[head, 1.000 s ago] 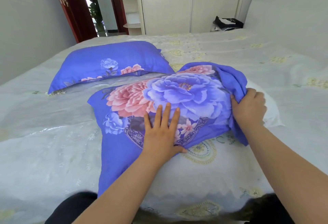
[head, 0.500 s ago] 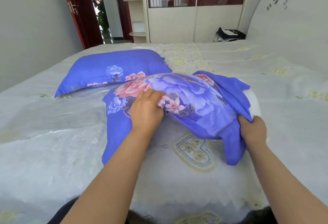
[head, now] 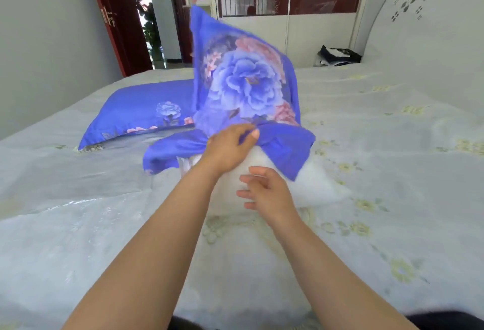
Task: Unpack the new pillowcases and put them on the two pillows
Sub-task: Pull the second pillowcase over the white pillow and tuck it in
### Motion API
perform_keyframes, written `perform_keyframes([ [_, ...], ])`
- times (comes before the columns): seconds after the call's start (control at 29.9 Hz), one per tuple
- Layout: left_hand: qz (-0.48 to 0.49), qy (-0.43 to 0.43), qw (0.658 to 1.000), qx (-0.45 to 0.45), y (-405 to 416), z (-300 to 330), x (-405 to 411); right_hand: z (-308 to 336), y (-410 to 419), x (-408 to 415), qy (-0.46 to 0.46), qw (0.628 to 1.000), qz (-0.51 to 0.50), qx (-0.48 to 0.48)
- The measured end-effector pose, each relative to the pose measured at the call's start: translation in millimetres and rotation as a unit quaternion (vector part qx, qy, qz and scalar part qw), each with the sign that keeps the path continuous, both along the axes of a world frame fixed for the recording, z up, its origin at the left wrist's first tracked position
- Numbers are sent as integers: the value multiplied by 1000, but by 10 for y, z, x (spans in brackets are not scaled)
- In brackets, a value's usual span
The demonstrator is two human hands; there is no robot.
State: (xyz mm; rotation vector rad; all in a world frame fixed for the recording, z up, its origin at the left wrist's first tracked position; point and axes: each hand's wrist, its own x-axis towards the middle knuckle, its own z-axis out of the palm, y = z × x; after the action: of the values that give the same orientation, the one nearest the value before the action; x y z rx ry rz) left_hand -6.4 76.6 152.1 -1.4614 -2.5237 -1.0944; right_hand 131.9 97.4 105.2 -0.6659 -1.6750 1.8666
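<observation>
A white pillow (head: 309,185) stands on end on the bed, its upper part inside a blue flowered pillowcase (head: 246,78). The case's open hem is bunched around the pillow's middle, and the white lower end sticks out. My left hand (head: 230,150) grips the bunched blue hem at the front. My right hand (head: 264,191) lies just below it with fingers spread and loose against the bare white pillow. A second pillow (head: 141,109), fully covered in the same blue case, lies flat behind on the left.
The wide bed (head: 392,198) has a pale flowered cover, with a padded headboard (head: 429,28) at the right. A dark bag (head: 337,54) sits beyond the far edge by a wardrobe. A red door (head: 115,20) stands open at the back left.
The pillow went from lying flat to standing upright. My left hand moved from the case's flowered face to its hem. My right hand let go of the blue fabric and opened against the white pillow.
</observation>
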Motion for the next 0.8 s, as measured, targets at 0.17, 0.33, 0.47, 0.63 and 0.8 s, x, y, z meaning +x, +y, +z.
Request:
perform_keyframes([
  [0.17,32,38,981,-188,-227,-601,-53,-206,399,131,-85,975,-102,175],
  [0.33,42,39,984,-167,-183,-583,25,-178,688,38,-123,904,-137,385],
  [0.47,39,74,980,-179,-232,-710,182,-153,955,-312,-248,830,-32,499],
  [0.63,19,57,984,-166,-355,-760,238,-140,1338,-500,-282,833,-67,470],
  [0.8,115,154,981,25,-363,-647,95,-99,1324,-151,-82,953,-81,279],
])
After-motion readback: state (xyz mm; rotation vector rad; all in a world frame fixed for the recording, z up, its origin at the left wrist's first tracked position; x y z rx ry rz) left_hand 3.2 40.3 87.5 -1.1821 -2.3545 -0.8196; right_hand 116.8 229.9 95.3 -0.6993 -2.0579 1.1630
